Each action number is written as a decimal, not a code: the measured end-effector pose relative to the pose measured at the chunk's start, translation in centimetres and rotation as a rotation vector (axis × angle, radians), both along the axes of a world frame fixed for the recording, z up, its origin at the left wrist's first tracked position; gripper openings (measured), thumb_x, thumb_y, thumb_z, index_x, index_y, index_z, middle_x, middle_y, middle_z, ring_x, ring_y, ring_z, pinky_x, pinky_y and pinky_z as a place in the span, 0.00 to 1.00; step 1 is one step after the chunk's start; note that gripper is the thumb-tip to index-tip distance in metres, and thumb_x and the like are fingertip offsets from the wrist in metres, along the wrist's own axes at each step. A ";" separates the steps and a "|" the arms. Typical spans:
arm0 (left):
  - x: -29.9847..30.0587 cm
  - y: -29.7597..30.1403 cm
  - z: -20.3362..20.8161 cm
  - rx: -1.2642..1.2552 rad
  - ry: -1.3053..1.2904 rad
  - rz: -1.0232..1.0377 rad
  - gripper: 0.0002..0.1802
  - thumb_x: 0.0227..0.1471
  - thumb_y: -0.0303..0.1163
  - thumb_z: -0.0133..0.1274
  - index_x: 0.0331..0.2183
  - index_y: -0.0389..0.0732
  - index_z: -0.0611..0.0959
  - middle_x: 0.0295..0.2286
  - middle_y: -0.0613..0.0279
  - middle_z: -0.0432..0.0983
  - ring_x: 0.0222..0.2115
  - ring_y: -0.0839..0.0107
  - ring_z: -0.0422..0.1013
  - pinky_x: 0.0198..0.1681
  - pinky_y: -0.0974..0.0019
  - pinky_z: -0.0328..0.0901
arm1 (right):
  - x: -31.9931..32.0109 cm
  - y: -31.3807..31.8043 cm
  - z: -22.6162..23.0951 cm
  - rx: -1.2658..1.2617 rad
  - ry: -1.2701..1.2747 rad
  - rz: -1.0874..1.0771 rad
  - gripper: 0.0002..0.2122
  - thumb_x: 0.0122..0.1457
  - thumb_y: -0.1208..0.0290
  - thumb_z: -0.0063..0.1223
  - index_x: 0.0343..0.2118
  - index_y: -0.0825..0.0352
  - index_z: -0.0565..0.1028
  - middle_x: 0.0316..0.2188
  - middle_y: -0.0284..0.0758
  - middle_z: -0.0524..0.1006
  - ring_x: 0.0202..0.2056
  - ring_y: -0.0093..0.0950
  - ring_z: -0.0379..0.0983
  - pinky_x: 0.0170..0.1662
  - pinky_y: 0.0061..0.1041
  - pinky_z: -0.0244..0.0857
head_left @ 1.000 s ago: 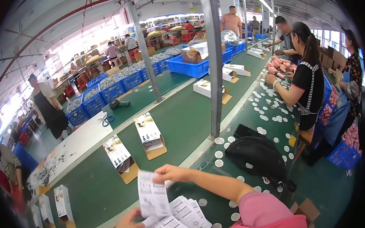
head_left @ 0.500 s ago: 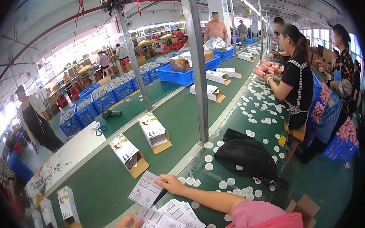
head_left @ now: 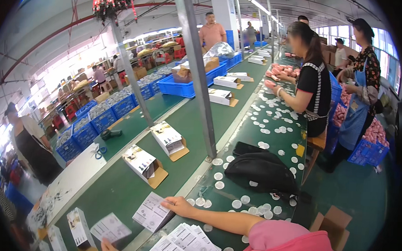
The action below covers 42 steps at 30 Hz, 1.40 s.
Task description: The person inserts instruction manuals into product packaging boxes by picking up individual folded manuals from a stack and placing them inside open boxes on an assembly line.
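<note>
My right hand (head_left: 179, 206) grips the edge of a white printed leaflet (head_left: 150, 211) above the seam between the conveyor and the side table; I cannot tell whether more sheets lie under it. At the lower edge my left hand (head_left: 110, 248), only partly in view, pinches another leaflet (head_left: 110, 228), slightly blurred. That sheet is beside a white carton (head_left: 78, 228) with a brown end flap. Below my right forearm spreads a pile of similar leaflets (head_left: 184, 245) on the green surface.
Open cartons (head_left: 141, 161) stand along the green conveyor (head_left: 113, 184). A metal post (head_left: 196, 76) rises at its edge. On the side table lie a black bag (head_left: 261, 173), a dark phone (head_left: 249, 148) and scattered white discs (head_left: 273, 115). A co-worker (head_left: 313, 81) sits at right handling pink items.
My left hand has moved left from the pile, carrying a leaflet toward the carton. My right hand keeps its leaflet. The whole view has shifted slightly.
</note>
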<state>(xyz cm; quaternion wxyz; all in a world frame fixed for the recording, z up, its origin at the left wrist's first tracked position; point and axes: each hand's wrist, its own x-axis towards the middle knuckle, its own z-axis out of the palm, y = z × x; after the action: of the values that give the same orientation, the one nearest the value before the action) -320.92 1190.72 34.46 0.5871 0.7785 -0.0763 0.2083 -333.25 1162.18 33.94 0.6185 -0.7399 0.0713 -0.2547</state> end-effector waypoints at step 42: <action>14.2 1.4 -4.8 1.170 -0.175 -0.348 0.09 0.43 0.29 0.42 0.27 0.36 0.75 0.28 0.49 0.73 0.29 0.55 0.70 0.32 0.58 0.65 | 6.6 7.2 -4.9 -0.013 0.002 -0.068 0.10 0.53 0.68 0.49 0.28 0.72 0.73 0.17 0.28 0.70 0.21 0.14 0.62 0.25 0.17 0.57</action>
<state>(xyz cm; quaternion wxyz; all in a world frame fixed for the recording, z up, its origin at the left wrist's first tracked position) -306.75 1192.08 29.62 0.0798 0.9277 -0.3518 0.0960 -326.68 1169.41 29.04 0.6048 -0.7413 0.0952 -0.2752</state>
